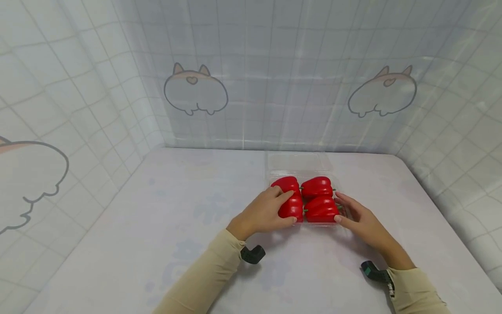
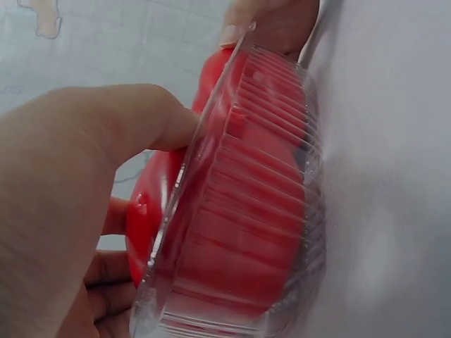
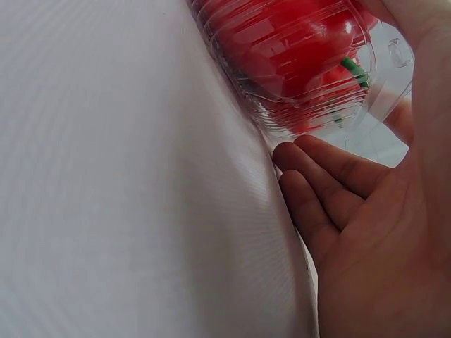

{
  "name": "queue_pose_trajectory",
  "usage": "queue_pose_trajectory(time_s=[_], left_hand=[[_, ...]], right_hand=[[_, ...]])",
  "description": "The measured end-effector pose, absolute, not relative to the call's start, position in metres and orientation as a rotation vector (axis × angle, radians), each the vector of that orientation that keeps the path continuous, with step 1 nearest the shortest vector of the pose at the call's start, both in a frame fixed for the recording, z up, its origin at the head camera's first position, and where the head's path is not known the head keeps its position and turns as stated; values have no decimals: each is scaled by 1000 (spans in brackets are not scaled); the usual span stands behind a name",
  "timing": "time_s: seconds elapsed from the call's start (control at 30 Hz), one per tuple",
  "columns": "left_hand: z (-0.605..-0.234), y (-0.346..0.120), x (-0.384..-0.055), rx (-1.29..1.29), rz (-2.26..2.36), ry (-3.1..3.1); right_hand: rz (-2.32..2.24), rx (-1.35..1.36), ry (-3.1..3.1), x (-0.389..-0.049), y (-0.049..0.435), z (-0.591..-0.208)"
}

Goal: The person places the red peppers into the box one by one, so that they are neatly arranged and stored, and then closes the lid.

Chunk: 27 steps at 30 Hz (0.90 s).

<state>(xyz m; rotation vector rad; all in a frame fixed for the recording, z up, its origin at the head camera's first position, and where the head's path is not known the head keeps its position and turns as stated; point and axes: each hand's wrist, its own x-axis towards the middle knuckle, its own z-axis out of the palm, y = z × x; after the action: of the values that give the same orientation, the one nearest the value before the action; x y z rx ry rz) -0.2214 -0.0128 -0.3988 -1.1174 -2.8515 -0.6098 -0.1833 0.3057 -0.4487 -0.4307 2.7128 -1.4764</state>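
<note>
Several glossy red bell peppers lie in two columns in a clear plastic clamshell box, its ribbed side close up in the left wrist view. My left hand reaches over the left column, thumb at the near rim and fingers across the top, gripping the near left bell pepper. At the box's right end is my right hand, its thumb by the near right bell pepper. Its lower fingers extend beside the box end, near a green stem. The far right bell pepper lies behind.
The box's clear lid lies folded back toward the rear wall. A white table carries the box, with tile-patterned walls at the back and both sides. Dark wrist devices sit below the hands.
</note>
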Motion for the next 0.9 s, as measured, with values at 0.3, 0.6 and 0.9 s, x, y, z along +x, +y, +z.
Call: queue_pose_trajectory(time_s=[0.3,0.6,0.9], left_hand=[[-399,-17,-224,-1130,-647,-2885],[-395,-22,-229,-1147,-837,-2859],[-393,-24,-231,-1162,-816,-2826]], right_hand=[[-1476,-424,2711,-184,305,-448],[-1465,-410,2723,-183,305,-451],[-1447,-422,2737,-184,305,-450]])
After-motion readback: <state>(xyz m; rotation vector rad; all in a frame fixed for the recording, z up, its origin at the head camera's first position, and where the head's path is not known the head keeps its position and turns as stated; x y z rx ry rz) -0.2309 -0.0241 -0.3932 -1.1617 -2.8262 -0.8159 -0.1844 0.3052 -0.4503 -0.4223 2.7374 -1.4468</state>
